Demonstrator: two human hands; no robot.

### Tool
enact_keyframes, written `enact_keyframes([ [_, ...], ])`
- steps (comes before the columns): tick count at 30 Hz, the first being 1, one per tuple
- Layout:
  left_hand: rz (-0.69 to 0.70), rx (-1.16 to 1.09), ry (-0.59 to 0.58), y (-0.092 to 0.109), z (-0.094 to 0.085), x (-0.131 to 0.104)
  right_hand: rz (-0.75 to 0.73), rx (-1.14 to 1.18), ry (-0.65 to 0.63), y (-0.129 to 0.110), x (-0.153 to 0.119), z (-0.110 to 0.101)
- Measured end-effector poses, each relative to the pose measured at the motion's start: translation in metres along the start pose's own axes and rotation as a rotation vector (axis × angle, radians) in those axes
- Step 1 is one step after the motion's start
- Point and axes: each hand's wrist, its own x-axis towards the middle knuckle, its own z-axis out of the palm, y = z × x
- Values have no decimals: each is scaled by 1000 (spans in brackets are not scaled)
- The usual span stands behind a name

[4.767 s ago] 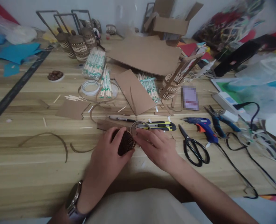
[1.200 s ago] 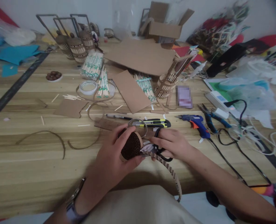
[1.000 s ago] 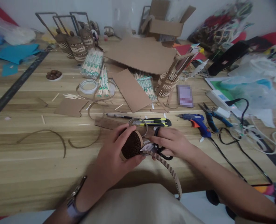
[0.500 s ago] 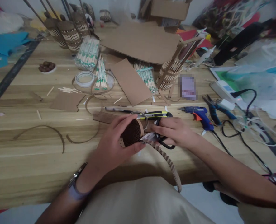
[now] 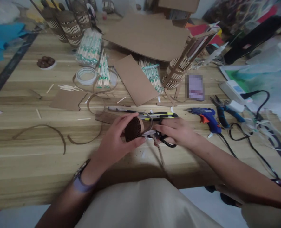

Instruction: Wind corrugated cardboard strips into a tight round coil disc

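My left hand (image 5: pixel 116 136) is wrapped round a tight roll of brown corrugated cardboard (image 5: pixel 133 129), its fluted end facing up and to the right. In my right hand (image 5: pixel 176 131) are black-handled scissors (image 5: pixel 165 139), with the blades beside the roll's edge near my left thumb. Below the blades hangs a blurred cardboard strip (image 5: pixel 160 155). Just behind the roll, a thin curled strip (image 5: pixel 151 122) arches up. A yellow and black utility knife (image 5: pixel 158 116) and a pen (image 5: pixel 119 109) lie beyond my hands.
To the right lie a blue glue gun (image 5: pixel 205 117), pliers (image 5: pixel 223 110) and trailing cables. Further back are cardboard sheets (image 5: pixel 135 79), packs of wooden sticks (image 5: pixel 89 47), a tape roll (image 5: pixel 85 76), a stick-covered model (image 5: pixel 175 74) and a bowl of brown pieces (image 5: pixel 46 62).
The corrugated strip below the scissors, which curved out to the right, now hangs lower and closer in, smeared by motion. The view has shifted slightly. Both hands keep their holds.
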Motion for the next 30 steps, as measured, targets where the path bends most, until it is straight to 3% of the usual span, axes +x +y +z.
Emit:
enact_keyframes([
  [4, -58, -23, 56, -5, -1, 2, 169, -87, -89, 12, -13, -4],
  [11, -144, -69, 158, -11, -4, 0, 830, -352, -105, 33, -56, -29],
  [15, -125, -64, 147, -14, -2, -2, 1071, -369, -230, 30, -84, -43],
  [20, -109, -52, 128, -13, 0, -3, 1157, -395, -392, 5, -92, -47],
  [23, -80, -37, 110, -9, -1, -5, 1192, -477, -335, -26, -67, -40],
  [26, 4, -1, 57, -6, 0, -8, 1183, -295, -409, -56, -36, -22],
  [27, 44, 12, 30, -4, 0, -10, 1171, -165, -515, -62, -30, -15],
  [30, 159, 29, -73, 0, 2, -14, 1153, -74, -601, -68, -27, -2],
])
